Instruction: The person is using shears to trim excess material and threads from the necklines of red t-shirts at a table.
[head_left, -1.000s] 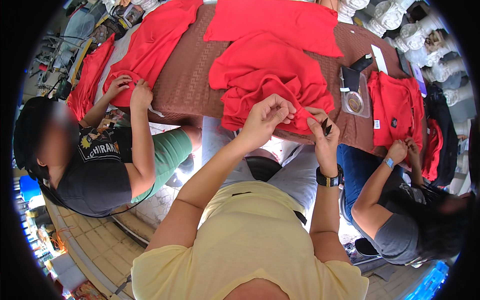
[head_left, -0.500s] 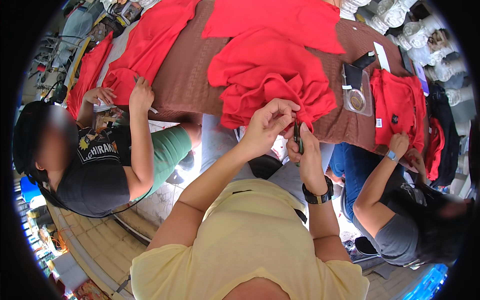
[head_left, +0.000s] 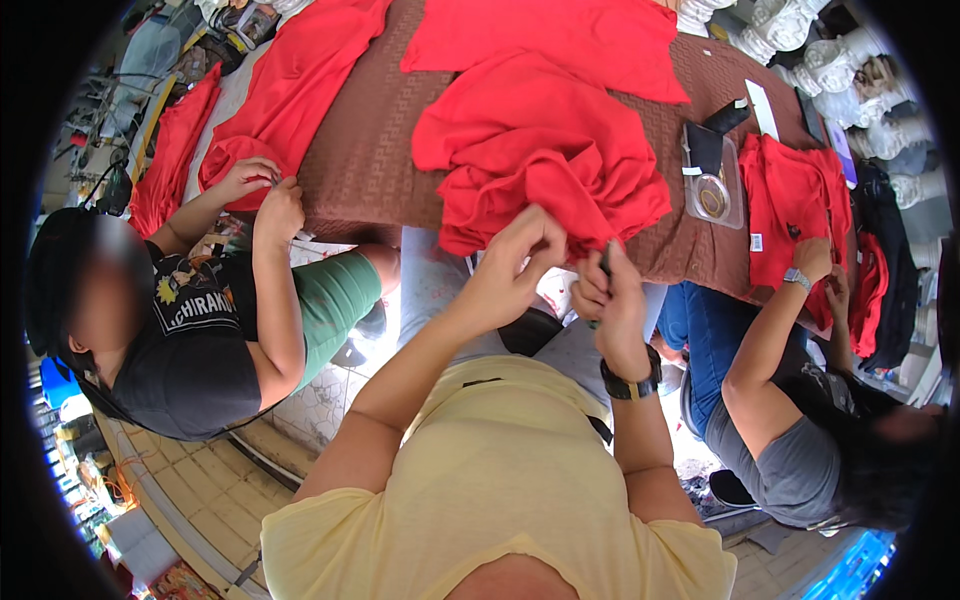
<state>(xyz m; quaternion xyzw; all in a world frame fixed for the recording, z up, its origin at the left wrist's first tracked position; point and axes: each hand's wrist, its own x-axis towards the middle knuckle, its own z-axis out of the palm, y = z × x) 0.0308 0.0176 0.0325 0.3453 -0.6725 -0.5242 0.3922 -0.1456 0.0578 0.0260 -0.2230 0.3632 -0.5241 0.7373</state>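
Note:
A bunched red garment (head_left: 560, 150) lies at the near edge of the table, right in front of me. My left hand (head_left: 518, 268) is at the garment's near edge with its fingers curled and thumb pressed in. Anything between those fingers is too small or hidden to make out. To its right, my right hand (head_left: 615, 305) is closed around small dark thread snips (head_left: 605, 262), mostly covered by my fingers. The snips point up toward the red cloth, beside its lower right edge.
A brown cloth covers the table (head_left: 365, 150). Right of the garment stands a clear plastic box (head_left: 728, 175) with a roll inside. Co-workers sit on both sides, their hands on red garments (head_left: 790, 200). More red cloth (head_left: 540, 35) lies beyond.
My left hand has moved slightly left and down, away from the right hand. The snips have turned and show less. The left co-worker's hands have come together; the right co-worker's hands have shifted.

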